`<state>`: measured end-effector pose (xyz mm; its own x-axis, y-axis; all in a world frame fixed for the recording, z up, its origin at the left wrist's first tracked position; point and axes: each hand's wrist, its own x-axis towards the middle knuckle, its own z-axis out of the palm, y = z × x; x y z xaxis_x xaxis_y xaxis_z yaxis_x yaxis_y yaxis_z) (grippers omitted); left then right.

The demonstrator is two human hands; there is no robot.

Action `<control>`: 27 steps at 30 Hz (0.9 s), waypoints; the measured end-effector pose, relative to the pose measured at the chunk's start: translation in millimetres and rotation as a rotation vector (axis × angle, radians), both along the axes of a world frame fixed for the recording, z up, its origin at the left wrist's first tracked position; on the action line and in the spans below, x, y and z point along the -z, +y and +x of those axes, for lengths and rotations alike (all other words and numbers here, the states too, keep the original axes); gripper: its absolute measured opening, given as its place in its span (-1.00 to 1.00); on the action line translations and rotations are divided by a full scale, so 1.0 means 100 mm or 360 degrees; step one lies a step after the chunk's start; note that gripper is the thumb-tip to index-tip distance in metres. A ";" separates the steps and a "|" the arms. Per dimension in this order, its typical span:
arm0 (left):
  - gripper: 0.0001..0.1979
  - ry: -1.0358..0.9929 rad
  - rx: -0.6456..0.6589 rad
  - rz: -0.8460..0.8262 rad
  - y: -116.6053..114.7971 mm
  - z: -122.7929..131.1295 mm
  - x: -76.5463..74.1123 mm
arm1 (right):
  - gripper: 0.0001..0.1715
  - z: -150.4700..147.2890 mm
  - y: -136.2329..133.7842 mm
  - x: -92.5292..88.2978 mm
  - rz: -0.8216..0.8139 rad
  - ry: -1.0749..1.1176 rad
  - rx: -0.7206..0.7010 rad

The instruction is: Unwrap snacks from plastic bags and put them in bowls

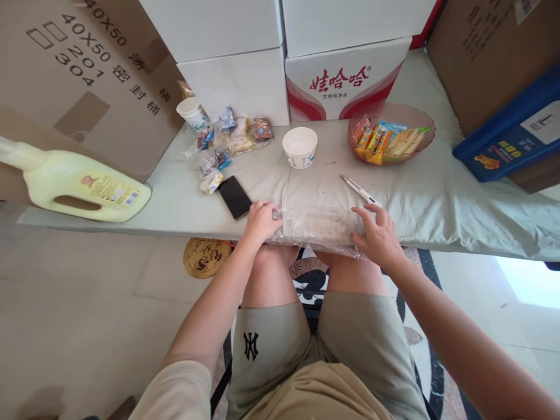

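Note:
A crumpled sheet or bag of clear plastic film (319, 226) lies at the near edge of the cloth-covered surface, partly hanging over it above my knees. My left hand (261, 220) pinches its left end, with thumb and forefinger close together. At the other end, my right hand (380, 234) touches the film with its fingers apart. Just beyond the right fingers lies a silver pen or cutter-like tool (361, 190), whose kind I cannot make out. A dark phone (235, 197) rests beside my left hand.
A paper cup (300, 148) stands mid-surface, another paper cup (193, 113) back left near wrapped snacks (240, 135). A pink bowl (426, 137) holds snack packets. A yellow jug (83, 185), white cartons (234, 87), and a blue box (503, 131) flank the surface.

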<state>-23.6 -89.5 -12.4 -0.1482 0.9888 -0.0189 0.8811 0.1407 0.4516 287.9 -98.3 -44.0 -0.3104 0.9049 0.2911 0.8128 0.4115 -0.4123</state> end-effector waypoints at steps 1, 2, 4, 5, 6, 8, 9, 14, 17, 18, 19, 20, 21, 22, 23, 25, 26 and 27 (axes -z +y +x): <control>-0.86 -0.0031 0.0020 -0.0007 0.02 0.01 0.01 | -0.32 0.03 -0.04 0.01 -0.0021 -0.0062 -0.0023; -0.90 -0.0057 0.0036 0.0000 0.04 0.01 0.01 | -0.30 0.07 -0.07 0.01 -0.0054 -0.0131 -0.0041; -0.90 -0.0132 0.0106 0.0015 0.08 0.03 -0.02 | -0.24 0.13 -0.13 -0.02 -0.0127 -0.0248 -0.0054; -0.91 -0.0198 0.0164 0.0006 0.09 0.05 -0.06 | -0.20 0.15 -0.14 -0.05 -0.0160 -0.0276 -0.0049; -0.92 -0.0284 0.0238 -0.0014 0.10 0.07 -0.11 | -0.16 0.15 -0.14 -0.09 -0.0182 -0.0267 -0.0045; -0.94 -0.0495 0.0414 -0.0062 0.13 0.14 -0.25 | -0.06 0.12 -0.06 -0.21 -0.0196 -0.0138 -0.0091; -0.96 -0.0599 0.0505 -0.0082 0.16 0.19 -0.34 | -0.02 0.08 0.01 -0.28 -0.0205 -0.0029 -0.0159; -0.91 -0.1006 0.0895 -0.0269 0.38 0.42 -0.97 | -0.18 -0.22 0.46 -0.59 -0.0769 0.0565 -0.0643; -0.80 -0.1343 0.0924 -0.0444 0.58 0.41 -1.21 | -0.63 -0.33 0.61 -0.66 -0.1257 0.0803 -0.0687; -0.73 -0.1511 0.0825 -0.0414 0.63 0.39 -1.21 | -0.68 -0.36 0.63 -0.64 -0.1338 0.0922 -0.0630; -0.66 -0.1697 0.0676 -0.0345 0.68 0.37 -1.16 | -0.69 -0.38 0.64 -0.61 -0.1363 0.1075 -0.0542; -0.67 -0.1859 0.0465 -0.0227 0.71 0.37 -1.07 | -0.69 -0.41 0.64 -0.57 -0.1345 0.1246 -0.0433; -0.68 -0.1973 0.0268 -0.0181 0.73 0.38 -0.93 | -0.70 -0.44 0.64 -0.50 -0.1311 0.1411 -0.0304; -0.65 -0.2047 0.0111 -0.0269 0.72 0.41 -0.76 | -0.71 -0.47 0.64 -0.43 -0.1278 0.1547 -0.0176; -0.62 -0.2097 0.0042 -0.0458 0.70 0.45 -0.58 | -0.72 -0.51 0.64 -0.36 -0.1253 0.1644 -0.0063; -0.53 -0.2217 0.0092 -0.0770 0.62 0.57 -0.25 | -0.74 -0.56 0.65 -0.23 -0.1235 0.1735 0.0094; -0.53 -0.2238 0.0116 -0.0788 0.58 0.64 -0.12 | -0.74 -0.57 0.65 -0.18 -0.1234 0.1739 0.0125; -0.56 -0.2190 0.0108 -0.0757 0.55 0.70 -0.02 | -0.76 -0.57 0.65 -0.14 -0.1235 0.1730 0.0126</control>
